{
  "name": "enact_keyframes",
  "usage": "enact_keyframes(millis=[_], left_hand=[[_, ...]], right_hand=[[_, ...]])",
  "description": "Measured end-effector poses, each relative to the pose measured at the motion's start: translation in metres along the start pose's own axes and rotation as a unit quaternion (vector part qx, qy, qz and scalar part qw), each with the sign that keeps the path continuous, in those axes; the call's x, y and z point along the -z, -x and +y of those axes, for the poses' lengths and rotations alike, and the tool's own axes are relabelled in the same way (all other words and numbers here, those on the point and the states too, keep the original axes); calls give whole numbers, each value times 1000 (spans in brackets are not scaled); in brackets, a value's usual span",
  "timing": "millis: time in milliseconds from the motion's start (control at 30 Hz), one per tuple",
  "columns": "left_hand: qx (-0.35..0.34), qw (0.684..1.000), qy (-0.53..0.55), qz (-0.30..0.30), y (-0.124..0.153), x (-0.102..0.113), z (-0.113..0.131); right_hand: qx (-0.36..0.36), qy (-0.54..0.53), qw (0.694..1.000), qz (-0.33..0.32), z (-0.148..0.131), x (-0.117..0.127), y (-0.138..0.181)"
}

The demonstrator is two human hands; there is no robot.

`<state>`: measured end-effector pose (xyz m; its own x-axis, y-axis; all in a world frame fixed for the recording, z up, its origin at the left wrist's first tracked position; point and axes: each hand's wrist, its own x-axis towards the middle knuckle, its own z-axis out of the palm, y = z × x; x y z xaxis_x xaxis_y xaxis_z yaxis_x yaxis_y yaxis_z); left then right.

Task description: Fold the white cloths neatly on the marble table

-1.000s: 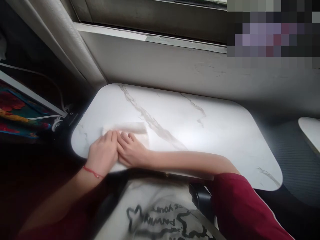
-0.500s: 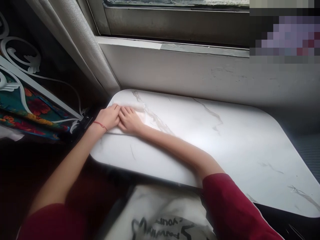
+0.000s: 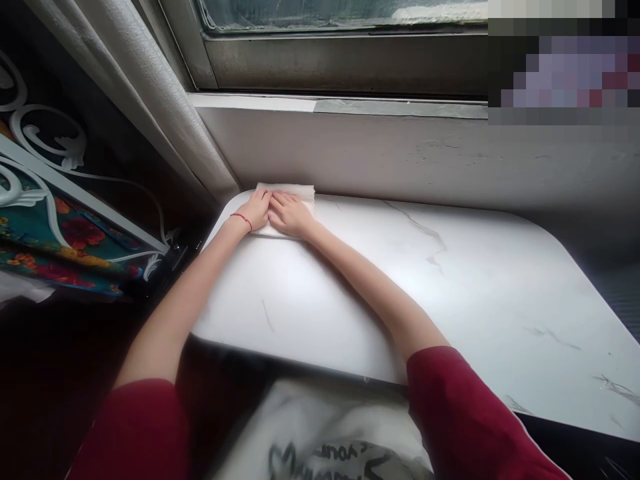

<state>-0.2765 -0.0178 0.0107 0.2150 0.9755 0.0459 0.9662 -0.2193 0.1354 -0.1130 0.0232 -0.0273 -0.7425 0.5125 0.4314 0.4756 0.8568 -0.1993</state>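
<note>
A white folded cloth (image 3: 303, 193) lies at the far left end of the white marble-patterned table (image 3: 320, 300), by the wall. On its left part my left hand (image 3: 256, 209), with a thin red bracelet at the wrist, presses down with fingers curled together. My right hand (image 3: 291, 215) grips the cloth just beside it, palm down, its fingertips touching my left hand. Both arms reach forward across the tabletop. The cloth's middle is hidden under the hands, while its far edge and right corner show.
Behind the table runs a pale wall (image 3: 375, 157) below a window frame (image 3: 345, 67). A light curtain (image 3: 165, 107) hangs at the left, near a white scrolled metal frame (image 3: 75, 175) and flowered fabric (image 3: 80, 230). The table's front edge is close to my body.
Both hands have slid the cloth away from me and to the right, up to the table's back edge. The camera view has tilted slightly upward.
</note>
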Motion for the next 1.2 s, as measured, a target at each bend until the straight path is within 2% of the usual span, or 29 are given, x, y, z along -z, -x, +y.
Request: enact_keyframes(millis=[200,367,500,567,733,833,900,1000,1200], left_hand=[[26,998,-28,41,-4,-5,13],[7,995,-78,56,31,1,37],[-28,993,-96,65,80,0,75],[-24,993,-104,56,107,-2,100],[-52,993,-105,1,172,-12,166],[-71,993,-97,-11,192,-21,200],[-79,992,-95,-9,191,-26,215],[-91,990,-103,-9,166,-31,228],[-73,991,-111,-4,64,-32,239]], right_hand=[[9,14,1000,-8,9,7,1],[29,18,999,-27,-3,17,26],[78,5,996,-34,-25,37,75],[90,-12,995,-33,-44,51,107],[64,-40,996,-42,-93,91,196],[64,-56,994,-62,-102,109,238],[64,-55,994,-66,-96,116,253],[64,-36,995,-64,-73,122,256],[59,7,998,-21,14,123,226]])
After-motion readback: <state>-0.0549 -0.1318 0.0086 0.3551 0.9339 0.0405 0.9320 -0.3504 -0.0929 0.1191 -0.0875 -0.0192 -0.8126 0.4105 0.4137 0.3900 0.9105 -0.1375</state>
